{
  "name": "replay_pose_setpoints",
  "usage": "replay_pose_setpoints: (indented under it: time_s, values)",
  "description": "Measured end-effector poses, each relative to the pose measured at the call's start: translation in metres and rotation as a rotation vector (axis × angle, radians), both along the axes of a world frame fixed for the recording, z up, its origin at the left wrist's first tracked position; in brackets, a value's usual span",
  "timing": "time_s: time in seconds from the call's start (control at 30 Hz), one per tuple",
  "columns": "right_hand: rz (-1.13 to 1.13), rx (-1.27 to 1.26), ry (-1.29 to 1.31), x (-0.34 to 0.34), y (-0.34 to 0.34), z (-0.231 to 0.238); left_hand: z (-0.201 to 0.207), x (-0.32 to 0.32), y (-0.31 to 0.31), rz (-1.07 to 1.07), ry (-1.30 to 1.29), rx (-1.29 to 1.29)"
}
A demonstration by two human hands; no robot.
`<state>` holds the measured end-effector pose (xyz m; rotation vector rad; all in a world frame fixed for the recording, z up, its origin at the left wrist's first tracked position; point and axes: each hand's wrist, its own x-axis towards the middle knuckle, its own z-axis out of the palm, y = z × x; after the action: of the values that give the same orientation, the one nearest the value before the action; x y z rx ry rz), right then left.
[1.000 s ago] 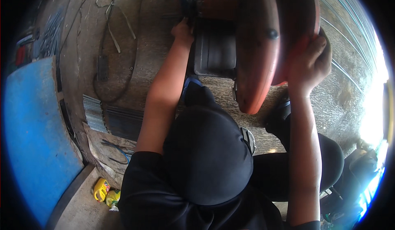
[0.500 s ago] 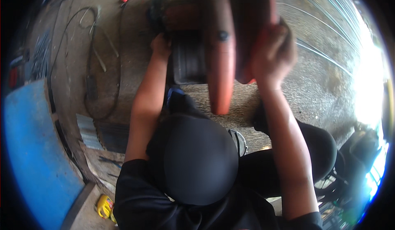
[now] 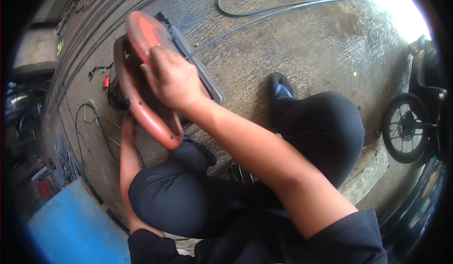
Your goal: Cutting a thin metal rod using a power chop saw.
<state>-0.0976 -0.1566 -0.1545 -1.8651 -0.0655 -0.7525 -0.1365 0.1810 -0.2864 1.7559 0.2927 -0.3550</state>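
Observation:
A cut-off saw [image 3: 153, 121] with an orange-red handle and rounded guard [image 3: 141, 31] stands ahead of me, left of the middle. Its flat grey base [image 3: 213, 90] shows along the right side on the floor. My right hand [image 3: 172, 80] is closed on the red guard, thumb toward the handle. Low on the saw's left side is my left hand [image 3: 129, 122], close against the body. The orange handle and motor hide its fingers, so their grip cannot be made out.
Long metal rods [image 3: 283, 6] lie across the floor beyond the saw. A cable [image 3: 89, 117] coils at the left, near a small red object [image 3: 106, 81]. A blue panel [image 3: 78, 224] stands lower left. At the right is a motorcycle wheel [image 3: 408, 127]. My sandalled foot [image 3: 282, 85] rests ahead.
The view has swung, so the saw now sits further left and looks tilted. My right hand has stayed on its red guard. My left hand has become mostly hidden behind the saw.

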Motion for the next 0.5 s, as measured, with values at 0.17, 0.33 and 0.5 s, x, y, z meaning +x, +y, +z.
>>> replay_pose_setpoints:
  time_s: [0.17, 0.33, 0.5]
  values:
    - [0.005, 0.044, 0.023, -0.001, 0.002, -0.006, 0.066, -0.005, 0.049, 0.155, 0.277, -0.088]
    - [0.029, 0.093, 0.1, -0.004, 0.004, -0.007, 0.086, -0.004, 0.052, 0.331, 0.323, 0.183]
    - [-0.031, 0.065, 0.065, -0.004, 0.002, -0.006, 0.062, 0.007, 0.016, 0.217, 0.266, 0.164]
